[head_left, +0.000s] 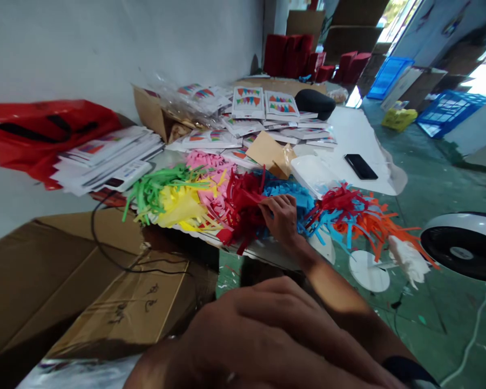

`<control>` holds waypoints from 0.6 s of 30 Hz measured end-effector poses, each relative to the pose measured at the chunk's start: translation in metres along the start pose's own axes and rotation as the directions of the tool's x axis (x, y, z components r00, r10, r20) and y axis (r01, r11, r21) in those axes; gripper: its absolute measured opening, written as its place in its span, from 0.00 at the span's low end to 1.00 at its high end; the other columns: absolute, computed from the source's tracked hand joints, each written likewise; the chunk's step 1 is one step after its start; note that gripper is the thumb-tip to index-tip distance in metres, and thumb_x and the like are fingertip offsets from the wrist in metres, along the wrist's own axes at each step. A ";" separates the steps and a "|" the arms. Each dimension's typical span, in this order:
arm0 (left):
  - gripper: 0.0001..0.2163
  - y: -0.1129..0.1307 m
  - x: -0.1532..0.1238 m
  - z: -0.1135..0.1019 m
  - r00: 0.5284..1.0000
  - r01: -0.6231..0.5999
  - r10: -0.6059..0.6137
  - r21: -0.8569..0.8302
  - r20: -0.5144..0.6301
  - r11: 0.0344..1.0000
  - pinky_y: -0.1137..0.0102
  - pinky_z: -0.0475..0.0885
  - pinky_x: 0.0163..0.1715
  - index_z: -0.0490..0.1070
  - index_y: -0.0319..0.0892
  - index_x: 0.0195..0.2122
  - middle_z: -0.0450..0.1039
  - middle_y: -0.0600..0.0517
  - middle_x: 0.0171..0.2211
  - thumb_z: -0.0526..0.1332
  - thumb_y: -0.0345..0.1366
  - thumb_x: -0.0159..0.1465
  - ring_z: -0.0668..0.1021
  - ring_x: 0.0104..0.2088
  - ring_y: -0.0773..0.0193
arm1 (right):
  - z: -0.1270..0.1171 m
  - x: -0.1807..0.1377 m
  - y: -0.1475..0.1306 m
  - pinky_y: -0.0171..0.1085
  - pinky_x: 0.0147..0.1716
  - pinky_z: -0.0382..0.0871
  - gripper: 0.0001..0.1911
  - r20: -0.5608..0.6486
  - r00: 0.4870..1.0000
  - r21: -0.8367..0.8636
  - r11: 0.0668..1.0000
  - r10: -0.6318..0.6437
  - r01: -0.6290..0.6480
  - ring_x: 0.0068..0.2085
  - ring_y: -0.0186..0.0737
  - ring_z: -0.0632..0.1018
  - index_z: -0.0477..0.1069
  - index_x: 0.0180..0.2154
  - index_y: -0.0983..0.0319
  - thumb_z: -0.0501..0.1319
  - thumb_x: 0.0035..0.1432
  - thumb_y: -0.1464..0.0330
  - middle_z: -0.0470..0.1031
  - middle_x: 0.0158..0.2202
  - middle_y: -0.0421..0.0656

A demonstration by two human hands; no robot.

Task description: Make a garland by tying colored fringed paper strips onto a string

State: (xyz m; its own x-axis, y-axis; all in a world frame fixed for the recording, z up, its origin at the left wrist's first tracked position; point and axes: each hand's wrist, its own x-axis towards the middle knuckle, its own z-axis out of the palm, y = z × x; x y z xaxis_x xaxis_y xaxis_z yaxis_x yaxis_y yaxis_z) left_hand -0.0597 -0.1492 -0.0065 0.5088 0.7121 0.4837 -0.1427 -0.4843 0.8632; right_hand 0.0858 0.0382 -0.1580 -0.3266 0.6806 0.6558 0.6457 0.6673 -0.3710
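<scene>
My right hand (282, 217) reaches out to the piles of cut paper fringe on the white table (354, 135). Its fingers pinch the edge of the red fringe (243, 208), with blue fringe (291, 197) just behind it. Green (157, 189), yellow (182, 208) and pink fringe (206, 162) lie to the left, and orange and blue fringe (364, 216) to the right. My left hand (263, 335) is very close to the camera at the bottom, blurred, its fingers held together over something hidden. A glossy packet edge (81, 373) shows beside it.
An open cardboard box (65, 286) with a black cable stands at the left. Stacks of printed packets (105, 156) and cards (263, 105) cover the table's back, with a black phone (360, 166) and a white tray (314, 173). A white fan (465, 246) sits on the green floor.
</scene>
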 end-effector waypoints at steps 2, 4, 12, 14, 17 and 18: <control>0.23 0.003 0.013 0.002 0.998 -0.002 0.009 -0.093 0.066 0.996 0.65 0.76 0.43 0.81 0.53 0.56 0.86 0.49 0.42 0.50 0.55 0.74 0.84 0.40 0.57 | 0.000 0.000 0.000 0.46 0.56 0.60 0.11 -0.001 1.000 0.004 1.000 -0.004 0.004 0.44 0.44 0.77 0.77 0.40 0.56 0.58 0.73 0.63 0.82 0.39 0.43; 0.24 -0.003 0.016 0.003 0.994 0.037 -0.020 -0.162 0.107 0.986 0.65 0.77 0.43 0.81 0.51 0.55 0.86 0.47 0.42 0.51 0.55 0.74 0.85 0.39 0.58 | 0.000 0.000 0.000 0.47 0.56 0.61 0.10 0.000 1.000 0.000 1.000 -0.002 0.002 0.44 0.44 0.77 0.77 0.40 0.56 0.58 0.73 0.63 0.82 0.39 0.43; 0.19 -0.016 -0.001 0.013 0.994 0.106 -0.109 -0.234 -0.003 0.967 0.65 0.75 0.35 0.84 0.50 0.40 0.82 0.48 0.25 0.59 0.55 0.70 0.82 0.28 0.60 | -0.001 0.004 -0.001 0.47 0.55 0.62 0.11 -0.015 1.000 -0.008 1.000 -0.013 0.013 0.43 0.44 0.78 0.77 0.39 0.55 0.58 0.73 0.63 0.83 0.38 0.43; 0.13 -0.014 -0.001 0.012 0.989 0.089 -0.113 -0.214 -0.100 0.973 0.66 0.73 0.33 0.83 0.48 0.34 0.80 0.49 0.22 0.65 0.49 0.69 0.79 0.25 0.63 | 0.000 0.003 -0.001 0.48 0.55 0.62 0.10 -0.002 1.000 -0.011 1.000 -0.005 0.005 0.44 0.44 0.78 0.78 0.39 0.55 0.58 0.73 0.63 0.83 0.39 0.43; 0.09 -0.019 0.000 0.004 0.940 0.089 -0.126 -0.128 -0.316 0.988 0.67 0.70 0.31 0.81 0.47 0.28 0.78 0.52 0.21 0.74 0.43 0.62 0.76 0.24 0.65 | 0.001 0.002 -0.001 0.48 0.54 0.62 0.11 0.008 1.000 -0.021 1.000 0.000 0.000 0.43 0.44 0.78 0.78 0.39 0.54 0.58 0.73 0.63 0.83 0.39 0.43; 0.10 -0.024 0.002 -0.002 0.905 0.121 -0.139 -0.071 -0.403 0.990 0.66 0.70 0.30 0.80 0.47 0.27 0.77 0.52 0.22 0.75 0.43 0.60 0.75 0.25 0.64 | 0.001 0.001 0.000 0.47 0.53 0.62 0.11 0.008 1.000 -0.025 1.000 0.000 0.000 0.43 0.44 0.78 0.78 0.39 0.54 0.58 0.73 0.62 0.82 0.38 0.42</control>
State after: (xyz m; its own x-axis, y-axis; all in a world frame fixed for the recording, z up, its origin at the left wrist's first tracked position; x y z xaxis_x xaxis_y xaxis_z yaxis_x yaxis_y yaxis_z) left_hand -0.0568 -0.1352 -0.0263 0.1379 0.9164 0.3757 -0.1401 -0.3574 0.9234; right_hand 0.0844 0.0390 -0.1581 -0.3320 0.6833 0.6503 0.6627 0.6595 -0.3547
